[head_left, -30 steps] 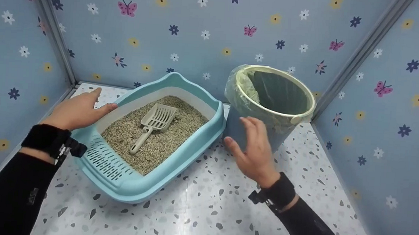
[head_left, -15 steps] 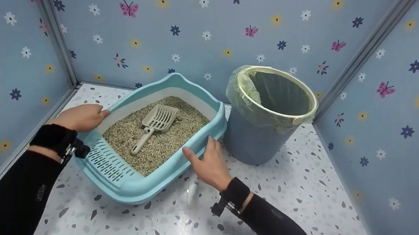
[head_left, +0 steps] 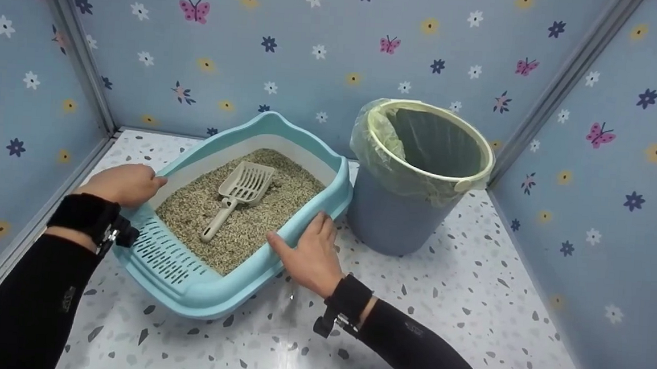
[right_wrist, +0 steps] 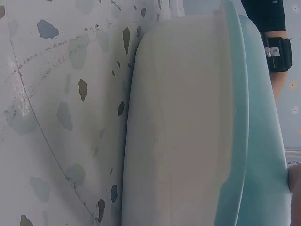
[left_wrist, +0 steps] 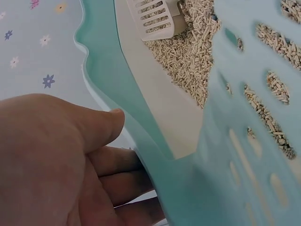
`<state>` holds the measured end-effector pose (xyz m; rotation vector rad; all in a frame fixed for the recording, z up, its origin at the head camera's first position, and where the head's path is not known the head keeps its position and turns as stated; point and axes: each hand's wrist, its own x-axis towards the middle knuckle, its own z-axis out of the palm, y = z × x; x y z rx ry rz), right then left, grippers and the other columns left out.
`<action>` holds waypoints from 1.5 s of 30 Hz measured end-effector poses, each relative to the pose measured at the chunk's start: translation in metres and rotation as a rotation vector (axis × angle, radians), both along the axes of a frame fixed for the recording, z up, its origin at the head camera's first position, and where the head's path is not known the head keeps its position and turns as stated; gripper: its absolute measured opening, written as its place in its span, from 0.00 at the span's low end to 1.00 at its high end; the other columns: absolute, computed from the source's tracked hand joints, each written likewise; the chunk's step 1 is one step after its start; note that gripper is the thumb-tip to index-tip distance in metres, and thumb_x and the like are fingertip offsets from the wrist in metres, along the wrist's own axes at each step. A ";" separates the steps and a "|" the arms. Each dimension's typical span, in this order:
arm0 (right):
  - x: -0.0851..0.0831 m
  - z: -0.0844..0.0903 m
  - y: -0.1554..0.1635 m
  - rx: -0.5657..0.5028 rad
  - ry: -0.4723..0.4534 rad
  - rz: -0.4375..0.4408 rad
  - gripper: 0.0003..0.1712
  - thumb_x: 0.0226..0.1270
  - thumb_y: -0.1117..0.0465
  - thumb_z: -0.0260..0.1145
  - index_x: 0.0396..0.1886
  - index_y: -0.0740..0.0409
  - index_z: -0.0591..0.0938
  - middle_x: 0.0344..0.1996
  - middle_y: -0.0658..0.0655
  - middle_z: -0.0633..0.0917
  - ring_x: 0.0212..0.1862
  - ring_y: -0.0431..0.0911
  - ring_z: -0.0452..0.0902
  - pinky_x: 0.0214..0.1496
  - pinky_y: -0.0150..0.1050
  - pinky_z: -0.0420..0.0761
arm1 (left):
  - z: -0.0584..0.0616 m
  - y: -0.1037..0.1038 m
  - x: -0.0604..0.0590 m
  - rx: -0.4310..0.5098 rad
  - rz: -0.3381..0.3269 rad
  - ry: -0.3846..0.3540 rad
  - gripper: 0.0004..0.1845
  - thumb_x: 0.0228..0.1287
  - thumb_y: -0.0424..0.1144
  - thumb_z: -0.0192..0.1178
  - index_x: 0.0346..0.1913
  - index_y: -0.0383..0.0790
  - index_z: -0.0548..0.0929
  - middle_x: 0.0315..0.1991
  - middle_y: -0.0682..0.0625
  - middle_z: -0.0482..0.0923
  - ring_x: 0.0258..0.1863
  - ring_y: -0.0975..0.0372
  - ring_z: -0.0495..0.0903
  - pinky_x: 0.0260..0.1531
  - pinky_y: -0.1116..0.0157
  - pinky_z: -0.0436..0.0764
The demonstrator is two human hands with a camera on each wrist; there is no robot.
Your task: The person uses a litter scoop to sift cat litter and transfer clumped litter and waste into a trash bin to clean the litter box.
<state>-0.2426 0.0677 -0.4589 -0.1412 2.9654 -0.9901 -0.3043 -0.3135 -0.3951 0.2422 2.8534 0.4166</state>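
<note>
Speckled terrazzo floor (head_left: 412,304), flowered blue walls (head_left: 291,51), both hands' grip curled on litter tray (head_left: 202,291) rim.

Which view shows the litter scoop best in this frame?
The head view: the whole scoop lies on the litter inside the litter box, handle and slotted blade visible. The left wrist view catches only the slotted blade at its top edge. The right wrist view shows none of it.

Black sleeves – black wristbands, probably camera-mounts.
</note>
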 end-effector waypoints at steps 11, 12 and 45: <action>-0.007 0.005 -0.001 -0.068 -0.029 0.008 0.74 0.73 0.32 0.68 0.87 0.79 0.38 0.86 0.83 0.41 0.88 0.72 0.38 0.90 0.58 0.50 | 0.005 0.004 0.006 -0.004 -0.007 -0.023 0.28 0.93 0.45 0.40 0.53 0.20 0.81 0.61 0.20 0.79 0.51 0.36 0.82 0.62 0.30 0.78; -0.008 0.005 0.001 -0.070 -0.027 0.012 0.74 0.73 0.33 0.68 0.87 0.79 0.38 0.86 0.83 0.41 0.88 0.72 0.39 0.90 0.58 0.50 | 0.007 0.005 0.008 -0.001 -0.009 -0.025 0.28 0.93 0.45 0.40 0.50 0.22 0.81 0.59 0.21 0.80 0.49 0.38 0.82 0.60 0.31 0.79; -0.022 -0.006 0.074 -0.302 -0.054 0.126 0.68 0.74 0.31 0.73 0.95 0.50 0.43 0.88 0.74 0.51 0.86 0.69 0.54 0.86 0.69 0.56 | -0.004 0.021 0.030 0.202 -0.006 0.068 0.28 0.89 0.55 0.55 0.35 0.35 0.86 0.24 0.52 0.74 0.24 0.58 0.71 0.28 0.58 0.70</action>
